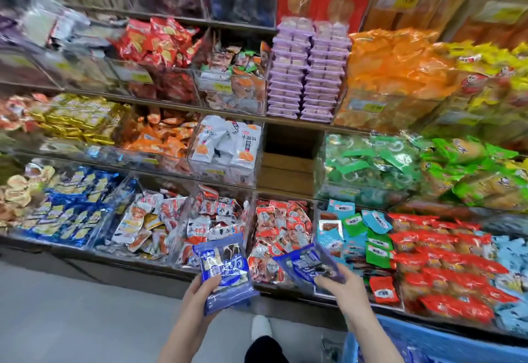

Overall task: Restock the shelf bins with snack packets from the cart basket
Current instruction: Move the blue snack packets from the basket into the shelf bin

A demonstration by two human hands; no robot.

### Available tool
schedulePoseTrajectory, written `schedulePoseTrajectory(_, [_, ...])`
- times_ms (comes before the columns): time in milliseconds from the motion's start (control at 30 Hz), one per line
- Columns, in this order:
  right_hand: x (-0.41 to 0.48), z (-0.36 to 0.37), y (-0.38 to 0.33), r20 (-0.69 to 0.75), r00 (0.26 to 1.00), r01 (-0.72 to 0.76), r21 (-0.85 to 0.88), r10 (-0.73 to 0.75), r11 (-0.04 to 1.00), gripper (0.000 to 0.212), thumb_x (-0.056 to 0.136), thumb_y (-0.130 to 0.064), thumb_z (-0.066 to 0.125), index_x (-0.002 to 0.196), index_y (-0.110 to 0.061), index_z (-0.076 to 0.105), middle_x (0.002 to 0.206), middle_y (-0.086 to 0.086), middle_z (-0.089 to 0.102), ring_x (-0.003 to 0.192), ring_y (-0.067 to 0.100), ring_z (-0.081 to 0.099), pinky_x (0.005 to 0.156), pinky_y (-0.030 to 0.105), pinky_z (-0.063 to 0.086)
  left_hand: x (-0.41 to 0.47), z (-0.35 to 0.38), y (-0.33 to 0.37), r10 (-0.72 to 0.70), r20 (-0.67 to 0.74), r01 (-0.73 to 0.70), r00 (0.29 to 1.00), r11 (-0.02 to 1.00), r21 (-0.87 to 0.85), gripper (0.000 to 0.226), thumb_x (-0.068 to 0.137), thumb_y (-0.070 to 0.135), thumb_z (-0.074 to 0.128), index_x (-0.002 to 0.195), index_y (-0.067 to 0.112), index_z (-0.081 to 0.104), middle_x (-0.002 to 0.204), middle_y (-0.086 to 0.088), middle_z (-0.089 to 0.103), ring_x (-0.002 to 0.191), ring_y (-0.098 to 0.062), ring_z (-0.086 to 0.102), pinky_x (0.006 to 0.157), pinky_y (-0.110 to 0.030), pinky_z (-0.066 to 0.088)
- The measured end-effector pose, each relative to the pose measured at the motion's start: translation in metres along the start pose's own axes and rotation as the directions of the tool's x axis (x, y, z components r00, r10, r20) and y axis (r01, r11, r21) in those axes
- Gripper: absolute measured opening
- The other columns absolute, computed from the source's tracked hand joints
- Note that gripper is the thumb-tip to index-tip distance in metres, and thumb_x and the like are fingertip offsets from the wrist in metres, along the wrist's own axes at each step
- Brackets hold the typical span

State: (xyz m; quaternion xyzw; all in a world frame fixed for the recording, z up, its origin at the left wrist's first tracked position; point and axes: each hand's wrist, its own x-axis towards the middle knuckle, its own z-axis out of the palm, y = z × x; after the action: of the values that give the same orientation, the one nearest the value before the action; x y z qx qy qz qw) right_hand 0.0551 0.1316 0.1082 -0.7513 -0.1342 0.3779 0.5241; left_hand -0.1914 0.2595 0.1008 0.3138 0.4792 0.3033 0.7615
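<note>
My left hand [200, 294] grips a blue snack packet [224, 271] by its lower left edge, held upright in front of the lowest shelf. My right hand [341, 285] pinches a second blue snack packet [307, 262], tilted flat and pointing left toward the shelf bins. Both packets hover before a clear bin of red and white packets [217, 220] and a bin of red packets [281, 225]. The blue cart basket [400, 345] shows at the lower right, just under my right forearm.
Tiered shelves of clear bins fill the view, with several kinds of packets. An empty gap with a wooden back [288, 160] sits on the middle shelf, between white packets [225, 145] and green packets [371, 165]. Grey floor [71, 320] lies at the lower left, my shoe [261, 327] below.
</note>
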Motion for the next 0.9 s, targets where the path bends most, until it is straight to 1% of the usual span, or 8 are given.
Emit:
schedulePoseTrajectory(67, [0.029,0.009,-0.016,0.043,0.999,0.000,0.023,-0.001,1.000,0.043,0.070,-0.019,0.080,0.108,-0.004,0.066,0.091,0.002,0.069,0.086,0.022,0.062,0.077,0.031,0.044,0.019,0.007,0.017,0.000,-0.015,-0.001,1.000,1.000,-0.023,0.034,0.086,0.011,0.059,0.119,0.005,0.058,0.093,-0.012,0.074,0.076,-0.024,0.071,0.066,-0.035,0.055])
schedulePoseTrajectory(200, [0.087,0.033,-0.046,0.080,0.983,-0.175,0.187,0.162,0.967,0.064,0.084,-0.038,0.066,0.140,-0.020,0.042,0.143,-0.001,0.042,0.132,0.026,0.040,0.099,0.043,0.040,0.058,0.027,0.059,-0.003,-0.021,0.001,1.000,0.996,-0.090,0.064,0.079,0.020,0.064,0.137,0.005,0.043,0.126,-0.023,0.060,0.111,-0.041,0.059,0.101,-0.056,0.042])
schedulePoseTrajectory(300, [0.125,0.049,-0.060,0.136,0.961,-0.266,0.208,0.242,0.941,0.064,0.091,-0.048,0.051,0.147,-0.027,0.027,0.154,-0.006,0.024,0.134,0.027,0.036,0.073,0.041,0.057,0.087,0.042,0.077,0.032,-0.027,-0.034,0.999,0.995,-0.092,0.071,0.079,0.025,0.065,0.141,0.006,0.038,0.132,-0.022,0.055,0.113,-0.039,0.059,0.095,-0.051,0.046])
schedulePoseTrajectory(367, [0.146,0.058,-0.062,0.179,0.944,-0.313,0.231,0.276,0.921,0.059,0.094,-0.043,0.050,0.146,-0.024,0.028,0.150,0.000,0.030,0.119,0.030,0.053,0.056,0.034,0.056,0.102,0.049,0.082,0.053,-0.054,-0.059,0.997,0.993,-0.105,0.076,0.077,0.024,0.066,0.143,0.002,0.034,0.135,-0.025,0.050,0.111,-0.038,0.058,0.088,-0.044,0.048])
schedulePoseTrajectory(467, [0.175,0.066,-0.058,0.266,0.908,-0.400,0.309,0.325,0.863,0.029,0.096,-0.016,0.049,0.123,-0.008,0.046,0.117,0.016,0.052,0.081,0.027,0.064,0.052,0.031,0.055,0.119,0.057,0.087,0.025,-0.084,-0.035,0.996,0.993,-0.114,0.071,0.083,0.018,0.063,0.143,-0.001,0.031,0.127,-0.025,0.054,0.097,-0.033,0.061,0.077,-0.038,0.050])
schedulePoseTrajectory(633, [0.213,0.082,-0.055,0.234,0.911,-0.397,0.275,0.340,0.875,0.007,0.092,-0.008,0.054,0.093,-0.009,0.061,0.105,0.015,0.066,0.088,0.025,0.064,0.062,0.033,0.053,0.138,0.062,0.105,0.022,-0.072,-0.029,0.997,0.995,-0.094,0.033,0.093,0.004,0.053,0.124,-0.005,0.051,0.089,-0.002,0.060,0.067,0.002,0.067,0.054,-0.014,0.050])
schedulePoseTrajectory(833, [0.250,0.110,-0.066,-0.022,0.950,-0.286,0.342,0.311,0.895,0.025,0.084,-0.007,0.069,0.100,-0.008,0.050,0.098,0.013,0.062,0.062,0.022,0.064,0.049,0.032,0.053,0.172,0.059,0.142,0.073,-0.031,-0.070,0.997,0.995,0.077,0.023,0.092,0.015,0.055,0.113,0.004,0.053,0.098,-0.011,0.061,0.084,-0.020,0.061,0.065,-0.032,0.049])
schedulePoseTrajectory(900, [0.263,0.121,-0.071,-0.031,0.952,-0.270,0.386,0.305,0.882,0.020,0.086,-0.006,0.066,0.091,-0.009,0.047,0.095,0.012,0.059,0.076,0.021,0.065,0.069,0.036,0.057,0.184,0.057,0.152,0.077,-0.011,-0.076,0.997,0.992,0.105,0.021,0.091,0.016,0.057,0.110,0.007,0.055,0.100,-0.012,0.063,0.084,-0.019,0.063,0.063,-0.029,0.052])
